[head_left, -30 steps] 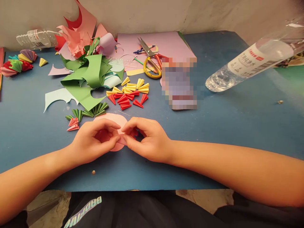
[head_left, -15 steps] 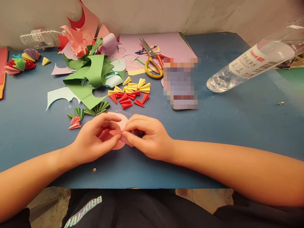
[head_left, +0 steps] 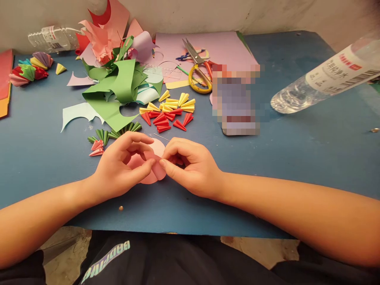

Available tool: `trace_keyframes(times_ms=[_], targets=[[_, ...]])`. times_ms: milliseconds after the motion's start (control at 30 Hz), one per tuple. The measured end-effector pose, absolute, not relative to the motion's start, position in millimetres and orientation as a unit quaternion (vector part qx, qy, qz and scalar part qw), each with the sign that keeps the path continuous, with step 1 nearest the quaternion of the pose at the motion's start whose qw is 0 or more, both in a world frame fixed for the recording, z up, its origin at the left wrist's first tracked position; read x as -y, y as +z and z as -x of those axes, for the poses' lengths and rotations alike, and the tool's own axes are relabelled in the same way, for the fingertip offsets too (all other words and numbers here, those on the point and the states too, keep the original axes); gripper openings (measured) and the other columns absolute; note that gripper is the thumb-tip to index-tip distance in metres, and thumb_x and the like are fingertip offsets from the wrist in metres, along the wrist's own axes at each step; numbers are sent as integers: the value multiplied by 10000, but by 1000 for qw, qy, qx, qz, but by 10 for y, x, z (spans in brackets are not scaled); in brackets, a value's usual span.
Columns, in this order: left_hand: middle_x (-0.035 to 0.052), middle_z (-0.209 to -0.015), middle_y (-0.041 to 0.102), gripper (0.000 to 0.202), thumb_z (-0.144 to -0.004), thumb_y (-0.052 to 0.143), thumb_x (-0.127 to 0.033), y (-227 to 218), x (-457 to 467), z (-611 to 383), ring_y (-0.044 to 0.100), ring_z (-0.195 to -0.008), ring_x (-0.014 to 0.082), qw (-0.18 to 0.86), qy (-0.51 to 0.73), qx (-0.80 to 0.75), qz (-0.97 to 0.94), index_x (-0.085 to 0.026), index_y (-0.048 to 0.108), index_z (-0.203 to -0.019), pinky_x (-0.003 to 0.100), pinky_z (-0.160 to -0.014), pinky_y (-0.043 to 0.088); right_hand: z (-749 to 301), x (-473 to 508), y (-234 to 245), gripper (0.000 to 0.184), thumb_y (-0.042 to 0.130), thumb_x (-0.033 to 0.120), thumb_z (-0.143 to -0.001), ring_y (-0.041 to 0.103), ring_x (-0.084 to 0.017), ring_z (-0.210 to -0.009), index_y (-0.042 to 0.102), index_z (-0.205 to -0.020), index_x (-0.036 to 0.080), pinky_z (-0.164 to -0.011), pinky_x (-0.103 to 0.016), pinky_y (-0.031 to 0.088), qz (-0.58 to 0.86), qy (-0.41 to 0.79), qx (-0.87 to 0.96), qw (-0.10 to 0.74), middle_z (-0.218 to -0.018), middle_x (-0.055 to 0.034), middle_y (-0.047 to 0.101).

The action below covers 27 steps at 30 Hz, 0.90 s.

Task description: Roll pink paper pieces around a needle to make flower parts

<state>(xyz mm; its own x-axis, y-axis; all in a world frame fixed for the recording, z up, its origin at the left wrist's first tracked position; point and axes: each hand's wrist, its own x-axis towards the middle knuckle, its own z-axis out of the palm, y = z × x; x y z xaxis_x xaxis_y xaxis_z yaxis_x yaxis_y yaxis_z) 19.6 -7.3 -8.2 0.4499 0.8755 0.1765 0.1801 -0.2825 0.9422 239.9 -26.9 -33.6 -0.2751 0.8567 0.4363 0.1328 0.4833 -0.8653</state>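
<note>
Between my two hands is a folded piece of pink paper (head_left: pixel 158 169), pinched by the fingertips of both. My left hand (head_left: pixel 124 164) has thumb and fingers curled on its left side; my right hand (head_left: pixel 190 166) grips its right end between thumb and forefinger. Under them on the table lies a round pink paper disc (head_left: pixel 158 146), partly covered by my hands. A thin metal needle-like rod (head_left: pixel 162 137) rests just beyond. Small rolled paper cones sit past my hands: green cones (head_left: pixel 127 128), pink cones (head_left: pixel 96 148), red cones (head_left: pixel 162 120) and yellow cones (head_left: pixel 170 105).
Green paper scraps (head_left: pixel 109 97) pile up at the back left. Scissors (head_left: pixel 197 65) with yellow and red handles lie on pink sheets (head_left: pixel 208 47). A blurred-out flat object (head_left: pixel 236 105) is right of them. A water bottle (head_left: pixel 320 77) leans at the right; another bottle (head_left: pixel 55 38) lies behind.
The whole view has shifted slightly. Between my fingers the pink paper's folded flap stands more upright and shows more of its face. Both hands keep their pinch.
</note>
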Motion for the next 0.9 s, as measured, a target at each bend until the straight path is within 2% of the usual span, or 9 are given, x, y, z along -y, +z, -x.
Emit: trace_keyframes(times_ms=[100,233,400,500,600,767,900], targets=[[41,-988,778,340,-883,789,-89,-95,73,-173,758,-894,158,393,386,-333,-765,-223,684,-1177,315,-868,630,-2392,276,-354,138,755,197,-940,528,-116,-647,658,-841,208,-597,-279,464,343,352,706,509,-778,-4,651],[47,-875,806,190,-865,766,-100,-17,62,-196,732,-802,186,299,379,-308,-820,-236,742,-996,356,-784,608,-2384,288,-370,126,759,129,-904,588,-137,-702,676,-901,223,-610,-291,492,323,323,709,537,-831,-18,661],[33,-847,844,210,-871,759,-62,76,50,-241,775,-767,184,280,405,-260,-831,-257,758,-947,356,-745,615,-2385,291,-353,144,754,115,-901,619,-159,-800,686,-938,237,-710,-328,561,300,270,722,563,-880,-25,598],[18,-889,868,213,-891,754,-48,95,22,-228,800,-766,171,253,395,-228,-853,-261,747,-892,355,-781,628,-2388,288,-357,168,764,111,-892,623,-166,-835,691,-964,244,-708,-331,576,287,270,726,563,-940,-39,583],[26,-936,876,180,-897,808,-85,95,-26,-187,794,-800,158,212,406,-171,-872,-247,742,-940,319,-775,650,-2397,286,-379,205,760,100,-876,619,-167,-838,690,-998,250,-679,-325,561,268,242,733,576,-985,-43,589],[62,-997,870,208,-909,801,-77,99,-79,-126,798,-876,164,193,398,-117,-889,-224,726,-1035,308,-808,681,-2437,292,-395,215,737,95,-866,595,-206,-932,711,-1015,248,-804,-406,526,268,155,759,573,-1034,-64,613],[75,-977,855,232,-896,779,-37,101,-64,-150,798,-862,165,209,388,-126,-889,-208,715,-1039,306,-820,683,-2450,308,-373,180,739,108,-887,571,-219,-963,723,-997,250,-826,-424,514,277,138,767,562,-1057,-77,633]])
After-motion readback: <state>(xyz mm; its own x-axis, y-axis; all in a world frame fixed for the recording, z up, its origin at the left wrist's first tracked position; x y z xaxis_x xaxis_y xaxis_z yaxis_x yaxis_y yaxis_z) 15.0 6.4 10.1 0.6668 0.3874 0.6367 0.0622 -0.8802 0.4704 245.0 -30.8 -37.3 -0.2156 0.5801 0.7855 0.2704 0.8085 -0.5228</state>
